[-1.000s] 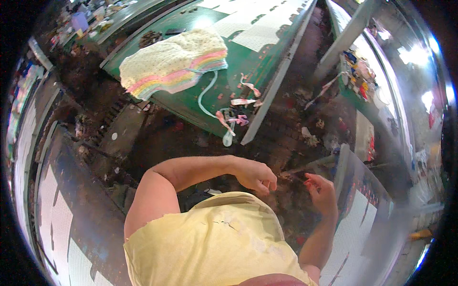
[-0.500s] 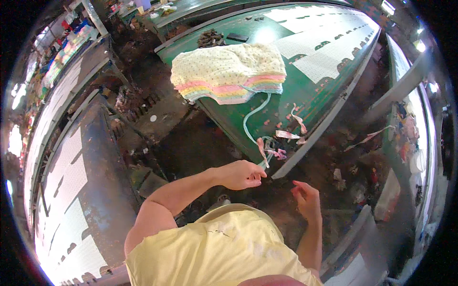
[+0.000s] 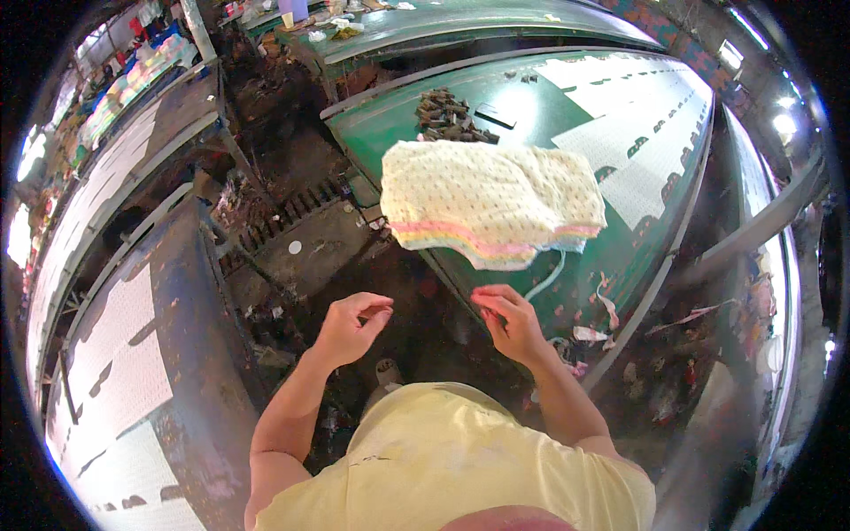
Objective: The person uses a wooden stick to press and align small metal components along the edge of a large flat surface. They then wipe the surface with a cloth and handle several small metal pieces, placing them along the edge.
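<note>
From my end, the head view gives me both hands over the dark floor, in front of the green worktop [image 3: 633,254]. The folded cloth [image 3: 491,186], cream and dotted with a pink, yellow and blue border, lies on that worktop ahead of my hands, its left corner seeming to reach past the edge. My right hand [image 3: 505,323] is the nearer one: it sits just below the cloth's border, fingers loosely bent, thumb apart, nothing in its grasp. A pale strip [image 3: 546,277] trails from the cloth behind its fingertips; I can't tell whether they touch. My left hand [image 3: 357,326] is further off, down and left of the cloth, half-curled and holding nothing. Beyond the cloth I see a pile of dark pieces [image 3: 445,115] and, beside it, a flat dark rectangle [image 3: 494,117].
</note>
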